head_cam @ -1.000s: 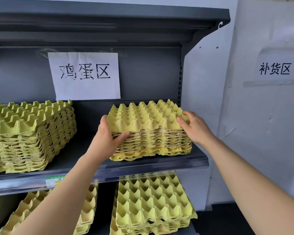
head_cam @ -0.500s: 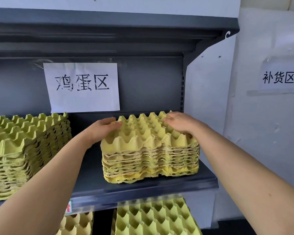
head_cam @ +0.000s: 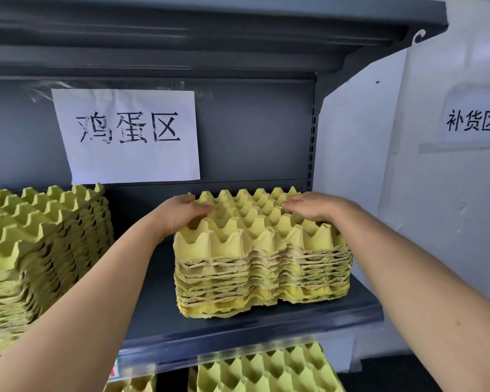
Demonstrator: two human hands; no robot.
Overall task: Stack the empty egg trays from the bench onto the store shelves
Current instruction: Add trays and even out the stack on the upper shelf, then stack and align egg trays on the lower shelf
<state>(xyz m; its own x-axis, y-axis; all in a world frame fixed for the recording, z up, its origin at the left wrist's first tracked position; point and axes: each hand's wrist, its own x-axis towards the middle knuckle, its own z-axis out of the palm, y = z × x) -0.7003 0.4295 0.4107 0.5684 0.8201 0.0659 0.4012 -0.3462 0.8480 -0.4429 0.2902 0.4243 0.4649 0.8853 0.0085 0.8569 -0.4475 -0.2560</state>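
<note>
A stack of several yellow egg trays (head_cam: 262,267) stands on the right half of the dark grey shelf (head_cam: 238,332). My left hand (head_cam: 181,215) lies on the top tray's left side, fingers stretched across its peaks. My right hand (head_cam: 311,206) lies palm down on the top tray's far right part, fingers straight. Both hands press on the stack from above; neither curls round it.
A taller stack of egg trays (head_cam: 37,258) fills the shelf's left side. More trays (head_cam: 263,372) sit on the shelf below. A paper sign (head_cam: 128,137) hangs on the back panel, and the upper shelf (head_cam: 210,32) overhangs. A white wall (head_cam: 408,193) is right.
My hands left the stack's sides and moved up onto its top tray. The stack sits on the shelf, and my view has come closer and slightly lower.
</note>
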